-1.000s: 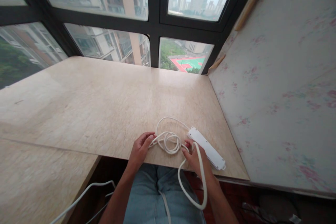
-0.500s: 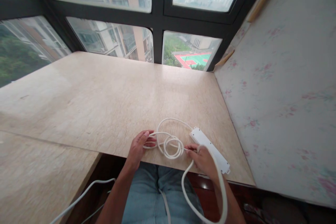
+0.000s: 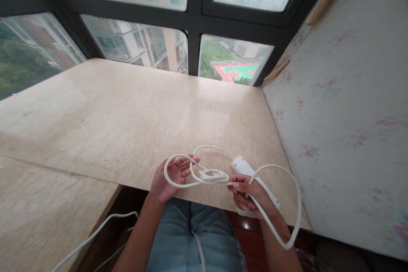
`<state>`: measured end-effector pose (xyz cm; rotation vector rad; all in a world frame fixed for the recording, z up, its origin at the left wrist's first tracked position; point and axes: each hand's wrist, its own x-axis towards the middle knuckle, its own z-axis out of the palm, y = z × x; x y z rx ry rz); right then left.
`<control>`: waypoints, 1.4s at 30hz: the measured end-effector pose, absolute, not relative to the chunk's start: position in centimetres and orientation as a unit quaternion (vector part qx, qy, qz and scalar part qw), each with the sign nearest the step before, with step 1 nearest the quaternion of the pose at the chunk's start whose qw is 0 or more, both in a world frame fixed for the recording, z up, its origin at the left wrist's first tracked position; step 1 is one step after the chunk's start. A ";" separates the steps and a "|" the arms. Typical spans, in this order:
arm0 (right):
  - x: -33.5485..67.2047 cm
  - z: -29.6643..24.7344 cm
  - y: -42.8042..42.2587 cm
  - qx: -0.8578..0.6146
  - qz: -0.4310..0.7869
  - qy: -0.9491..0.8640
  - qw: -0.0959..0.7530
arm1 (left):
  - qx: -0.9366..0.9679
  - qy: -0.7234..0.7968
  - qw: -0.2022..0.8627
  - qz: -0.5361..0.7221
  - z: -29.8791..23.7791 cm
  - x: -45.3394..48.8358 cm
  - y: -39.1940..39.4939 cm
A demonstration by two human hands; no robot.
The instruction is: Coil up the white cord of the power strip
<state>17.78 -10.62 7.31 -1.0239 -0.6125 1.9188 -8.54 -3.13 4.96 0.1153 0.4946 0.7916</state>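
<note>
A white cable [image 3: 212,176] lies in loose, tangled coils between my hands and runs to a white power strip [image 3: 255,178] on the stone sill. My right hand [image 3: 251,195] pinches the cable between thumb and fingers, in front of the strip and partly hiding it. From that hand a big loop of the cable swings out to the right over my forearm. My left hand [image 3: 168,178] is open, palm up with fingers apart, and a cable loop passes across it. Beneath my right hand shows a small white piece, mostly hidden.
The beige stone sill [image 3: 137,114] reaches back to dark-framed windows. A floral-papered wall [image 3: 334,136] bounds the right side. At lower left, another white cable [image 3: 95,238] hangs by the counter's edge, above a dark gap. My legs are against the front edge.
My left hand has turned palm up and opened, with a wider loop now across it. My right hand has lifted the cable; its big loop has swung up and right.
</note>
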 end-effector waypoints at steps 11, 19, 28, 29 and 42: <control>18.7 8.1 -11.6 -0.118 0.811 -0.230 0.525 | -0.034 0.290 0.770 0.568 5.0 -6.2 -1.9; 22.9 13.1 -10.1 0.310 0.667 0.197 0.649 | -0.062 0.204 0.733 0.646 5.7 -8.7 0.2; 26.0 15.0 -6.6 0.808 0.308 0.496 0.079 | -0.026 0.240 0.694 0.678 6.7 -9.2 1.9; 26.2 14.8 -6.1 0.768 0.353 0.496 0.202 | -0.025 0.242 0.692 0.680 6.6 -9.4 2.0; 25.1 10.8 4.8 -0.354 0.686 -0.096 0.629 | 0.035 0.307 0.698 0.645 5.5 -10.6 4.0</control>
